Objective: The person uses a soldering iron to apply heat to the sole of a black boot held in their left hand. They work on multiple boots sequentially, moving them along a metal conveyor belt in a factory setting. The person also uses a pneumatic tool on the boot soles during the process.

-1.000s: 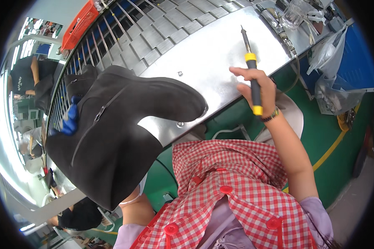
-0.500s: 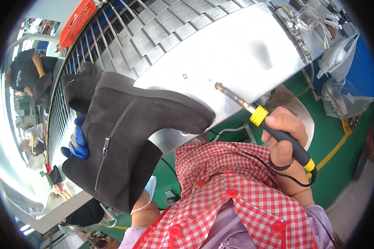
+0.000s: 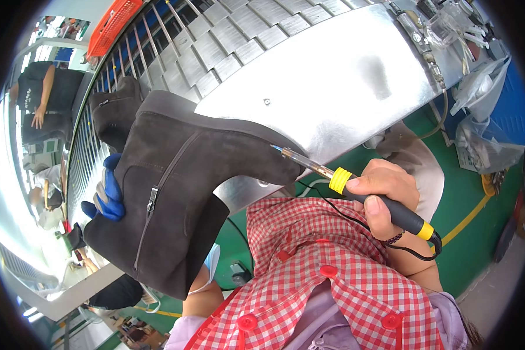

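Observation:
A black ankle boot (image 3: 186,169) with a side zip lies tilted on its side in front of me, its toe toward the right. My left hand (image 3: 109,189), in a blue and grey glove, is closed around the shaft on the far left; most of that hand is behind the boot. My right hand (image 3: 385,189) is bare and wrapped round a soldering iron (image 3: 399,213) with a black handle, yellow bands and a trailing cord. Its tip meets or hovers just over the toe upper near the sole edge; contact is hard to tell.
A shiny metal table (image 3: 332,70) lies beyond the boot, beside a slatted metal conveyor (image 3: 216,46). Another black boot (image 3: 119,114) stands at the left. Air-line fittings (image 3: 417,41) and a plastic bag (image 3: 481,93) are at the right. A co-worker (image 3: 46,93) stands far left.
My right hand has moved left, bringing the soldering iron's tip from over the table to the boot's toe. The boot has shifted only slightly.

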A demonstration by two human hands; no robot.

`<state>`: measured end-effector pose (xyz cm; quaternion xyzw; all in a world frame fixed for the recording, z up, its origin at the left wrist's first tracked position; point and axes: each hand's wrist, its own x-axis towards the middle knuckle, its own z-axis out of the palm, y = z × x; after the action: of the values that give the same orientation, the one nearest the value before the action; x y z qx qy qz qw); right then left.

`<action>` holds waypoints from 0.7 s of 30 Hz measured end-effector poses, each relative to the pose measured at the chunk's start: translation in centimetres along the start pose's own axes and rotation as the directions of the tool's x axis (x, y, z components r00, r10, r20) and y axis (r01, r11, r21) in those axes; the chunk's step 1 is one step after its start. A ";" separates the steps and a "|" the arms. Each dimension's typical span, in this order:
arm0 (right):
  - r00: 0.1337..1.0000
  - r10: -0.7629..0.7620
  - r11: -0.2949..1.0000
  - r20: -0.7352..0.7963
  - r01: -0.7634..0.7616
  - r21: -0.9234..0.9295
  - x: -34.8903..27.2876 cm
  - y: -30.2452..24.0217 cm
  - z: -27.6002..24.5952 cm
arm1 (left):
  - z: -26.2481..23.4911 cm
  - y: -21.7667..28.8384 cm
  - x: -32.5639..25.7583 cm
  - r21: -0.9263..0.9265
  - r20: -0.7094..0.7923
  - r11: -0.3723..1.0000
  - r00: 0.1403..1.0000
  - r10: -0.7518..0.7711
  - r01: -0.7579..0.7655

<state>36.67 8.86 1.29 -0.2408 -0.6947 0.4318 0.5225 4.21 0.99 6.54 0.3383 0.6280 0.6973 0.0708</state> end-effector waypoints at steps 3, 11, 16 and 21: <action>1.000 0.015 1.000 -0.002 -0.015 0.007 0.0 0.1 0.0 | 0.0 0.4 -0.3 0.106 -0.007 0.994 0.999 0.036 -0.035; 1.000 -0.004 1.000 -0.003 0.004 0.019 0.0 0.7 0.5 | 0.3 0.3 -0.4 0.238 0.012 0.967 0.996 0.092 -0.092; 0.999 0.035 0.999 -0.015 -0.035 0.034 -0.1 0.8 0.6 | 0.4 0.5 -0.4 0.293 0.016 0.949 0.993 0.113 -0.113; 1.000 -0.013 0.999 0.026 0.014 -0.029 -0.8 0.8 -0.1 | 0.5 0.6 -0.5 0.342 0.026 0.931 0.992 0.125 -0.126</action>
<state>36.98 8.65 0.19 -0.2381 -0.7093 0.4212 0.5126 5.04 1.01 6.91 0.3862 0.7169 0.5795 -0.0329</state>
